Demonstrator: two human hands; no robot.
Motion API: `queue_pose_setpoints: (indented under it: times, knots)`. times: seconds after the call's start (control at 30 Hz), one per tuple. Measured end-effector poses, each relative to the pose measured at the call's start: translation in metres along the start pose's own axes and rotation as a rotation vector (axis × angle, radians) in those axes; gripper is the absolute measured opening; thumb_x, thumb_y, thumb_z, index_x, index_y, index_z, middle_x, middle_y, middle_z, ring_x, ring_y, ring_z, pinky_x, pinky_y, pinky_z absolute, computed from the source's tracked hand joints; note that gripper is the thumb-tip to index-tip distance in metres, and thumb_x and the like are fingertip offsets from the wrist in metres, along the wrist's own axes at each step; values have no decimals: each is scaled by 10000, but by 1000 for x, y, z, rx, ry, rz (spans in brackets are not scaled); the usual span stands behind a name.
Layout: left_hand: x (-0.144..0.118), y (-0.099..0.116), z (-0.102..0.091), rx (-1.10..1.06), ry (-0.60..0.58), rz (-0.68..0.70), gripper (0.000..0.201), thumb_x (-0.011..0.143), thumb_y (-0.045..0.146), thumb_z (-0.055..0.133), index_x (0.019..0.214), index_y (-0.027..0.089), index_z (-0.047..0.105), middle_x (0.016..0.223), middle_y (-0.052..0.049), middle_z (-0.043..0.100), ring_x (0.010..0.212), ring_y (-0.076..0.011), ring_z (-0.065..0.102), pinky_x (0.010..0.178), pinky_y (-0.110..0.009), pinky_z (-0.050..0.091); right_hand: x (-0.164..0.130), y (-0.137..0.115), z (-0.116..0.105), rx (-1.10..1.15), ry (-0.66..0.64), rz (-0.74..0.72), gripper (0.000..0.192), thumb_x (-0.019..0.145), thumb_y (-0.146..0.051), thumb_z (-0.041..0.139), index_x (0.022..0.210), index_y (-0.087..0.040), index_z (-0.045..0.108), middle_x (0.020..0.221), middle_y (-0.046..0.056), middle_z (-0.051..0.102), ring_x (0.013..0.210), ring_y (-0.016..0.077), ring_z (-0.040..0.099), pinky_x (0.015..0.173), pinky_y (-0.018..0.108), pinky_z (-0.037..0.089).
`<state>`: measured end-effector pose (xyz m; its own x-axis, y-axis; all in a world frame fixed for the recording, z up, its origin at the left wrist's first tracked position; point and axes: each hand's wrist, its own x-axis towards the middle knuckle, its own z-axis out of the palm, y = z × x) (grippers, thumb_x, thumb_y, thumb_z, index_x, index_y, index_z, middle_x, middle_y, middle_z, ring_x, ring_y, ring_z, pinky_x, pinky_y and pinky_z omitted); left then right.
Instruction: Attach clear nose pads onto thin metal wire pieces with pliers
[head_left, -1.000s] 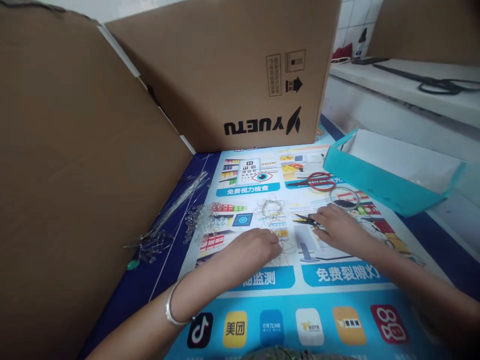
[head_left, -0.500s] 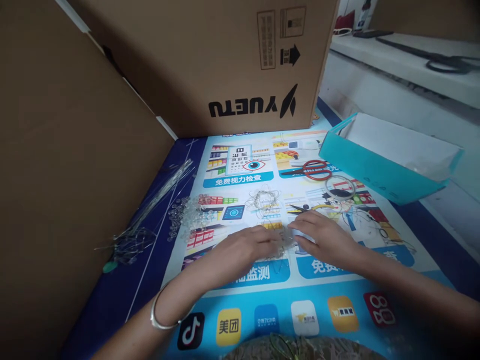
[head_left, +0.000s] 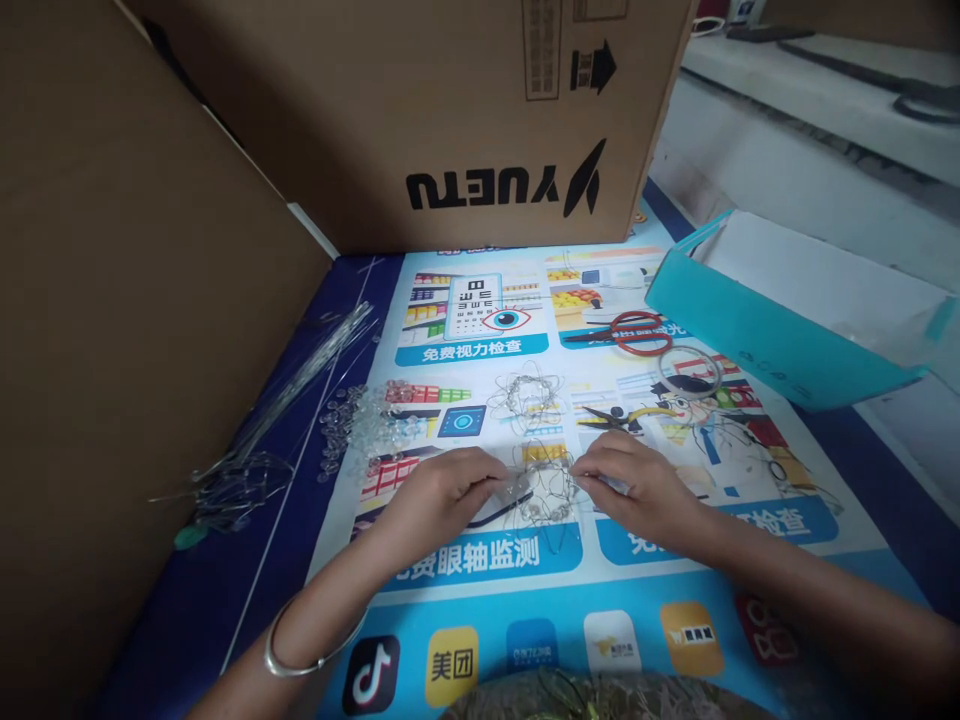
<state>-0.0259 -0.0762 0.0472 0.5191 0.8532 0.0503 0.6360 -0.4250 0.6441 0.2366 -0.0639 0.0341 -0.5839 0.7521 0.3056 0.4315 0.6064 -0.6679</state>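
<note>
Between my two hands lies a ring of thin looped wire with clear beads [head_left: 546,505]. My left hand [head_left: 454,490], a silver bangle on its wrist, pinches the ring's left side. At the right side, my right hand [head_left: 626,485] has its thumb and fingers pressed together on the wire. A second beaded wire ring [head_left: 531,395] rests just beyond. To the left is a spread of loose clear beads [head_left: 367,420]. Black-bladed pliers with a yellow handle [head_left: 619,418] lie beyond my right hand, partly covered by it.
Red-handled scissors [head_left: 641,332] and a roll of clear tape or wire [head_left: 688,370] lie near a teal open box [head_left: 787,330]. Bundled wire stems [head_left: 300,380] are at the left. A large cardboard box [head_left: 480,120] walls the back and left. Loose wire [head_left: 750,455] lies right.
My left hand has drawn left and its fingers now pinch at the ring's edge, uncovering the beaded wire ring. My right hand stays near the ring's right side. The view has shifted slightly.
</note>
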Motion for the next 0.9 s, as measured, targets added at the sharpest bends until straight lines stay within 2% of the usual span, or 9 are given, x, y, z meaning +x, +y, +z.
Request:
queue_pose_setpoints:
  times: [0.17, 0.37, 0.57, 0.9]
  knots:
    - [1, 0, 7, -72, -38, -16, 131, 864, 240, 502, 918, 209, 617, 855, -10, 643, 797, -133, 580, 689, -252, 434, -5, 1, 9, 3, 37, -25, 166, 808, -187, 557, 969, -174, 596, 872, 71, 567, 852, 172, 528, 743, 313, 441]
    - [0, 3, 12, -66, -60, -33, 173, 851, 249, 521, 995, 228, 616, 903, -19, 638, 840, -149, 578, 720, -269, 445, -7, -3, 16, -38, 3, -44, 260, 789, -237, 590, 1043, -180, 583, 922, 83, 541, 882, 197, 497, 753, 342, 428]
    - [-2, 4, 18, -30, -95, -55, 230, 842, 258, 527, 1059, 253, 602, 922, -24, 627, 845, -161, 569, 724, -281, 449, -7, -4, 22, -69, -52, -17, 249, 812, -254, 554, 1048, -182, 586, 905, 87, 527, 871, 206, 479, 736, 359, 418]
    - [1, 7, 24, -111, -127, -107, 118, 805, 225, 557, 917, 212, 592, 815, 2, 579, 732, -120, 534, 642, -236, 406, -2, -3, 24, 44, -41, 7, 119, 784, -160, 554, 892, -189, 595, 859, 60, 525, 867, 181, 495, 753, 331, 418]
